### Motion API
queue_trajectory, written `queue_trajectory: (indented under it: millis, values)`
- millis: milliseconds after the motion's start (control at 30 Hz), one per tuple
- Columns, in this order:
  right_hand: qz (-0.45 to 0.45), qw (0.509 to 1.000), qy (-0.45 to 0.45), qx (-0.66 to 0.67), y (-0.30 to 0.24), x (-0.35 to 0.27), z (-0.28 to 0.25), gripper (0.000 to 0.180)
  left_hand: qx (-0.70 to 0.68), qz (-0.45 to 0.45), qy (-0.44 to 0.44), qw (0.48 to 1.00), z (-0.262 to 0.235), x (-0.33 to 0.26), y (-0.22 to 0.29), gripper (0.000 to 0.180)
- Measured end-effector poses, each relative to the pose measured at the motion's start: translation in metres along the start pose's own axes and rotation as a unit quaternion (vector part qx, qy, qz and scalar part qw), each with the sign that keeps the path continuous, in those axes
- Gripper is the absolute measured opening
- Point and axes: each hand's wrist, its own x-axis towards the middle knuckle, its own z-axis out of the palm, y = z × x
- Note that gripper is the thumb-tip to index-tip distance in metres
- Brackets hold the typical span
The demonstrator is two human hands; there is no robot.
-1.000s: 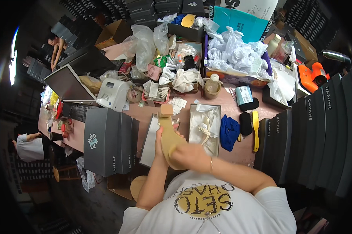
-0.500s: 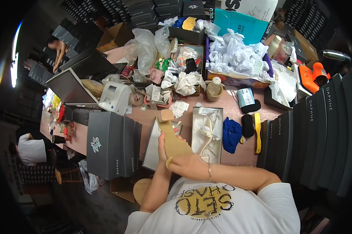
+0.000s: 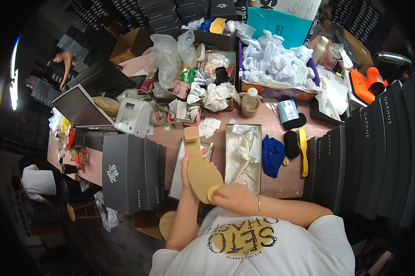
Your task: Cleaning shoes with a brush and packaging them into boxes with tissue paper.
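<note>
I hold a tan high-heeled shoe [image 3: 199,166] sole-up in front of my chest, its block heel pointing away from me. My left hand [image 3: 187,171] grips its left edge. My right hand [image 3: 231,198] is closed near the toe end, pressing something small against the sole; what it holds is hidden. To the right of the shoe lies an open shoe box [image 3: 243,158] lined with white paper, with a cream strappy sandal [image 3: 242,157] inside.
Grey shoe boxes [image 3: 130,171] lie to my left, and a row of dark boxes [image 3: 377,147] stands upright on the right. A blue cloth [image 3: 272,155], black pads and a yellow brush [image 3: 303,152] lie beside the open box. A label printer [image 3: 133,117], crumpled white paper and clutter fill the far table.
The shoe has shifted slightly to the right and up in my hands. My right hand has slid down toward its toe end.
</note>
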Motion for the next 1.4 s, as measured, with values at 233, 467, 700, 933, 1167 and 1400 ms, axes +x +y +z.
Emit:
queue_trajectory:
  millis: [233, 467, 700, 933, 1167, 1400]
  values:
    - [-0.025, 0.997, 0.054, -0.056, 0.014, 0.007, -0.005, 0.013, 0.012, -0.024, -0.006, 1.000, 0.014, -0.004, 0.003, 0.058]
    - [0.128, 0.975, 0.180, -0.015, 0.061, 0.038, -0.032, 0.011, 0.072, -0.034, -0.010, 0.997, 0.032, -0.003, -0.007, 0.060]
    - [0.146, 0.956, 0.238, 0.093, 0.051, 0.011, -0.042, 0.017, 0.045, -0.048, -0.030, 0.997, 0.034, -0.001, 0.002, 0.058]
    - [-0.069, 0.988, 0.118, -0.065, 0.019, 0.008, -0.017, 0.026, 0.062, -0.006, -0.144, 0.988, 0.015, 0.005, -0.008, 0.065]
    - [-0.037, 0.980, 0.174, -0.090, 0.020, 0.029, -0.013, 0.022, 0.063, 0.018, -0.266, 0.962, -0.019, 0.007, -0.018, 0.069]
    - [0.132, 0.955, 0.262, 0.045, 0.036, 0.040, -0.004, 0.023, 0.175, 0.097, -0.097, 0.975, 0.025, -0.014, -0.039, 0.069]
